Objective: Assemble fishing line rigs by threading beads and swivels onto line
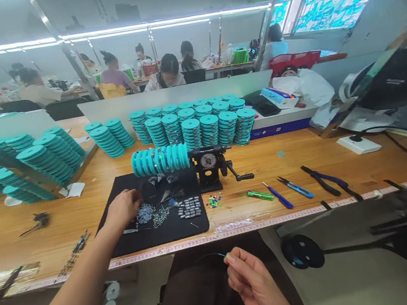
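My right hand (248, 272) is in front of the table edge, above my lap, with thumb and finger pinched on a thin blue line (218, 254). The line's free end trails off to the left. Over the left part of the black mat (117, 238), my left hand (125, 205) has its fingers curled together beside a pile of small clear bluish pieces (145, 213). What those fingertips hold, if anything, is hidden. To the right lie small slim metal pieces (160, 217), grey cylinders (189, 208) and colored beads (214, 201).
Behind the mat stands a hand-cranked winder (208, 164) carrying turquoise foam spools (159, 159). Stacked spools (191, 131) line the back. A green tube (260, 195), a blue-handled tool (278, 196), snips (295, 187) and pliers (330, 180) lie right. Several people sit beyond the partition.
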`<act>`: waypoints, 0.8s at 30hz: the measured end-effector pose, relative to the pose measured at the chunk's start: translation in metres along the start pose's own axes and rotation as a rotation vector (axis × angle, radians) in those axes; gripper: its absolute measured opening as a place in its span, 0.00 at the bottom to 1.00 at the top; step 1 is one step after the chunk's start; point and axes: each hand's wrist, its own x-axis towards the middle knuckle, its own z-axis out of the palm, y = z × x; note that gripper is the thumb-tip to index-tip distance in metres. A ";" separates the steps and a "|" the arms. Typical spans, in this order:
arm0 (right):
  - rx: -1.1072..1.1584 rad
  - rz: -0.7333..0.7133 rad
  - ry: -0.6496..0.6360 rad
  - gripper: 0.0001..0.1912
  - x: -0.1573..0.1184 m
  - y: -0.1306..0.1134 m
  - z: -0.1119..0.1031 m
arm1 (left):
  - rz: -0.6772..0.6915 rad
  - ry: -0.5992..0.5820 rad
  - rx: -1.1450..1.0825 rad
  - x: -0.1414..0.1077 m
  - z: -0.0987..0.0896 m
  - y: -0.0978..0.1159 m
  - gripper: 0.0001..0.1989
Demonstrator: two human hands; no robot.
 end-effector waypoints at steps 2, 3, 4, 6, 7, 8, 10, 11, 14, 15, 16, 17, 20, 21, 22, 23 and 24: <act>-0.012 -0.018 0.013 0.20 -0.001 0.000 0.001 | -0.007 -0.002 -0.001 0.002 0.001 -0.003 0.09; -0.019 -0.028 0.020 0.20 -0.001 0.000 0.001 | -0.010 -0.005 0.000 0.003 0.002 -0.005 0.09; -0.025 -0.037 0.025 0.19 -0.001 0.000 0.001 | -0.009 -0.008 0.003 0.004 0.003 -0.006 0.09; -0.029 -0.045 0.028 0.20 0.001 0.001 0.000 | -0.003 -0.015 0.015 0.004 0.004 -0.006 0.09; -0.028 -0.041 0.024 0.20 0.002 0.002 -0.001 | 0.002 -0.018 0.024 0.005 0.004 -0.005 0.09; -0.025 -0.034 0.020 0.21 0.002 0.003 -0.002 | 0.007 -0.019 0.034 0.004 0.003 -0.004 0.09; -0.017 -0.026 0.010 0.21 0.004 0.004 -0.004 | 0.010 -0.019 0.056 0.004 0.002 -0.001 0.09; -0.015 -0.026 0.001 0.21 0.004 0.005 -0.005 | 0.008 -0.019 0.064 0.004 0.001 0.001 0.09; -0.014 -0.028 -0.028 0.20 0.005 0.006 -0.007 | -0.005 -0.016 0.062 0.004 0.000 0.005 0.10; -0.014 -0.027 -0.033 0.20 0.006 0.006 -0.008 | -0.011 -0.014 0.052 0.004 -0.001 0.005 0.10; -0.012 -0.027 -0.033 0.20 0.006 0.007 -0.009 | -0.016 -0.013 0.037 0.003 -0.002 0.005 0.11; -0.008 -0.029 -0.029 0.20 0.006 0.007 -0.010 | -0.019 -0.015 0.018 0.003 -0.003 0.004 0.10; 0.007 -0.038 -0.007 0.20 0.008 0.009 -0.012 | 0.000 -0.049 -0.056 0.000 -0.007 -0.001 0.09; 0.008 -0.038 -0.005 0.20 0.008 0.010 -0.012 | 0.011 -0.066 -0.081 -0.001 -0.009 -0.003 0.09; 0.008 -0.039 -0.003 0.20 0.009 0.010 -0.012 | 0.019 -0.082 -0.103 -0.001 -0.011 -0.006 0.09; 0.008 -0.037 -0.001 0.20 0.009 0.010 -0.012 | 0.020 -0.092 -0.120 -0.002 -0.014 -0.008 0.09; 0.009 -0.036 0.001 0.20 0.009 0.011 -0.012 | 0.016 -0.098 -0.131 -0.002 -0.015 -0.010 0.09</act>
